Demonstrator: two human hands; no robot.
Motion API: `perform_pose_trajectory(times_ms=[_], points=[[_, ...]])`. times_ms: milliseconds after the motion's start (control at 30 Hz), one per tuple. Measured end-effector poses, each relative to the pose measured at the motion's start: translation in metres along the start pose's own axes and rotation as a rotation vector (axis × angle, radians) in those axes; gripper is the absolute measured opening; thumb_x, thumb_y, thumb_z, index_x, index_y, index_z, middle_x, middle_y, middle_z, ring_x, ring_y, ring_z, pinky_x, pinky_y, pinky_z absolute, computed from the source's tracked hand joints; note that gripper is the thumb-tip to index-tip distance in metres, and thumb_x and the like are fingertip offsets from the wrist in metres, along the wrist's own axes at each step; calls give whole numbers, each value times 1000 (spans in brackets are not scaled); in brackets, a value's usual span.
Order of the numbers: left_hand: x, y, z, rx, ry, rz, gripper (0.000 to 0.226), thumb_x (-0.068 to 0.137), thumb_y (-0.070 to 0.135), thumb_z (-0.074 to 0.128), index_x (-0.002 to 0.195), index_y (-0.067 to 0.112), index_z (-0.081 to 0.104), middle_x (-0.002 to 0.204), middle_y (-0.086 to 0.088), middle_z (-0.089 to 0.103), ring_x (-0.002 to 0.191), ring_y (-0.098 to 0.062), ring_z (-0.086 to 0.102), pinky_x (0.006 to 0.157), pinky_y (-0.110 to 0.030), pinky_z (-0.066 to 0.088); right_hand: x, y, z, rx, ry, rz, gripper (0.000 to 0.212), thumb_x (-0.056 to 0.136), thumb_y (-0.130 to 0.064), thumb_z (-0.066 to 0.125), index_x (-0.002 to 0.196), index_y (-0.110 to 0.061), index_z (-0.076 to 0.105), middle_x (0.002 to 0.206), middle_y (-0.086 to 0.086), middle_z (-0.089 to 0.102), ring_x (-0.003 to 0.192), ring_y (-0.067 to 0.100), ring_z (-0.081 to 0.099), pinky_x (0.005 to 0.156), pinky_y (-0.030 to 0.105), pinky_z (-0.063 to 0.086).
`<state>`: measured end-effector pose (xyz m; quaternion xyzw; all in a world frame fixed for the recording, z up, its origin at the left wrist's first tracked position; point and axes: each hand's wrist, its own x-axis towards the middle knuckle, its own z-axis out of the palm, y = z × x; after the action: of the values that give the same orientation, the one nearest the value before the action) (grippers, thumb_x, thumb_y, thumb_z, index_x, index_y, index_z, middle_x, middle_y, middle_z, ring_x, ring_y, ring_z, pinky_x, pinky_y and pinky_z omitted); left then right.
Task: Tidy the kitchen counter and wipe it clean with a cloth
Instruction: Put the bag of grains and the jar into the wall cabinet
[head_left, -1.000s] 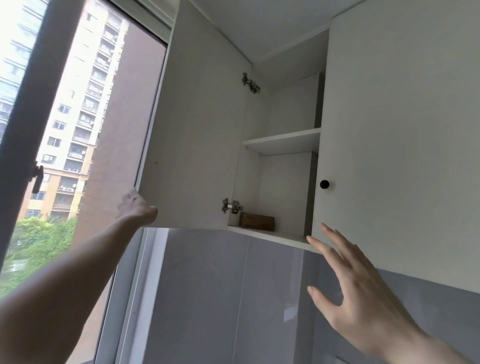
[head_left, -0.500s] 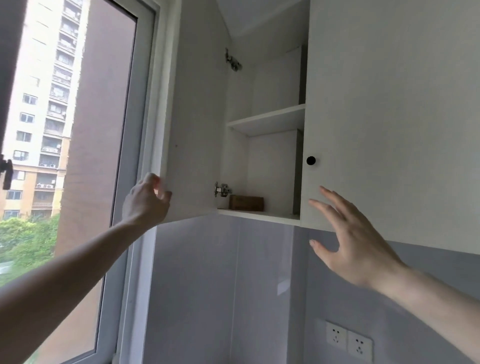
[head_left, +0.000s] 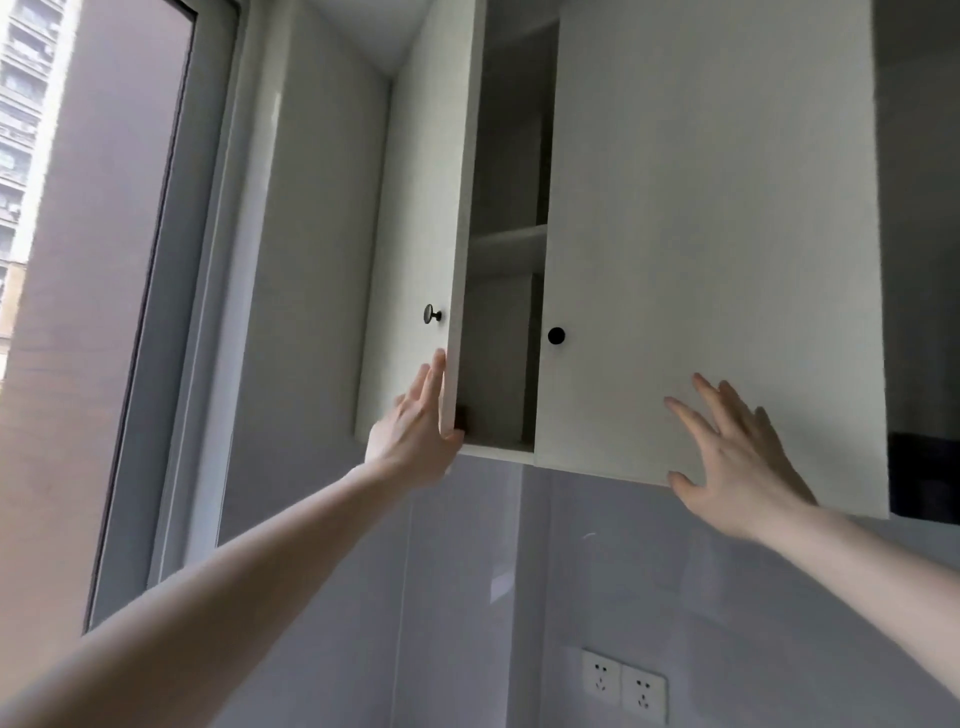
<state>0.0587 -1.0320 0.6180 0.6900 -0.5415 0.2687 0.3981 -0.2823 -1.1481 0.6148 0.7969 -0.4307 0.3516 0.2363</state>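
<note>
The left hand (head_left: 415, 441), fingers straight, presses the part-open left door (head_left: 415, 218); its thumb at the edge risks pinching. The right hand (head_left: 737, 462) hovers spread, empty.

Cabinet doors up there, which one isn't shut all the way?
The left cabinet door, by the window. It stands ajar, showing the shelf inside, with the left hand at its lower edge. The right cabinet door sits closed.
</note>
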Motion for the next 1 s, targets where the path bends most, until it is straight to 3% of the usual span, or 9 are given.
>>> perform_pose_trajectory(times_ms=[133, 233, 367, 567, 833, 1000], points=[[12, 23, 37, -35, -19, -6, 96, 94, 33, 54, 156, 40, -19, 169, 6, 0, 136, -33, 42, 84, -40, 49, -2, 31, 6, -188, -61, 31, 88, 94, -47, 54, 162, -32, 0, 166, -1, -26, 154, 25, -22, 125, 53, -5], [20, 33, 57, -44, -5, -6, 94, 96, 31, 54, 156, 38, -18, 169, 3, 0, 134, -36, 43, 88, -40, 49, -4, 49, 21, -278, -58, 25, 97, 91, -52, 56, 161, -30, -7, 166, 3, -28, 153, 27, -26, 123, 56, -8], [29, 42, 79, -44, -5, 0, 91, 100, 39, 53, 157, 37, -18, 169, 1, -3, 142, -35, 35, 99, -42, 48, -8, 61, 48, -375, 31, -18, 113, 73, -62, 70, 162, -18, 16, 170, 12, -5, 155, 39, -6, 120, 60, -5], [38, 48, 108, -79, -16, 5, 84, 104, 44, 46, 156, 38, -20, 168, 6, -13, 154, -32, 12, 112, -44, 40, -6, 61, 69, -463, 120, -60, 107, 74, -69, 53, 159, -10, 25, 169, 16, 5, 154, 46, 2, 117, 70, 1], [41, 50, 144, -115, -61, 7, 73, 107, 40, 36, 157, 39, -18, 167, 10, -17, 156, -28, -1, 113, -46, 37, -5, 67, 85, -493, 167, -79, 106, 76, -73, 37, 160, -10, 22, 169, 18, 3, 153, 47, -1, 117, 73, 2], [50, 48, 156, -144, -83, -3, 72, 107, 41, 35, 157, 39, -16, 167, 11, -17, 156, -28, -3, 119, -47, 30, -2, 67, 88, -511, 210, -84, 109, 79, -74, 50, 161, -12, 14, 169, 17, -4, 153, 46, -8, 118, 71, -4]])
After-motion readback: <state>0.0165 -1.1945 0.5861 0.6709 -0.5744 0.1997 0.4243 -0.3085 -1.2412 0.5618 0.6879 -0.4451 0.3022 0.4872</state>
